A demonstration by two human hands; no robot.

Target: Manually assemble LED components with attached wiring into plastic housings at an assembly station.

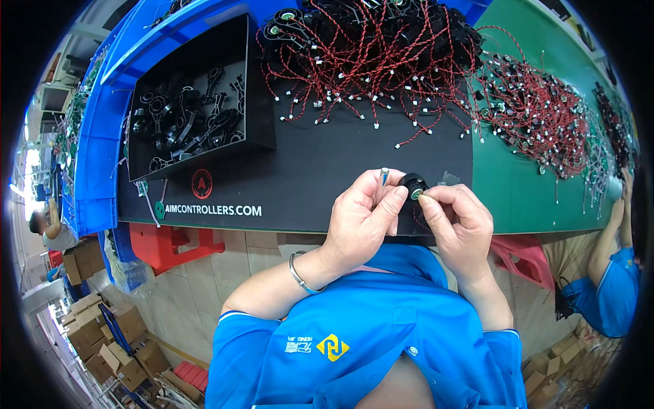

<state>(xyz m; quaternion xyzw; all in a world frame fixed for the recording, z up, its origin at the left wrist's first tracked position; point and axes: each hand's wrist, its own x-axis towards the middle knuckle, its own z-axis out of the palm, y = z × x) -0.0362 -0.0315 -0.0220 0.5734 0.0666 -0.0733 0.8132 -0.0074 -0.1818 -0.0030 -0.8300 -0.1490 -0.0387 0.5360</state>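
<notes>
Just past the table's near edge, my left hand is closed round a small round black part with a greenish, shiny disc at its centre. A slim silver-and-blue stick-like tool also pokes up between that hand's fingers; its kind is unclear. My right hand comes from the other side, thumb and forefinger pinched together at the part's disc. Whatever lies between those fingertips is too small to make out. Below the part, a dark thin strand hangs near my right fingers.
A black box of black plastic parts stands at left, beside a blue bin. Parts with twisted red-black wires pile up at the back. More wired parts cover the green mat. A co-worker's arm reaches in at right.
</notes>
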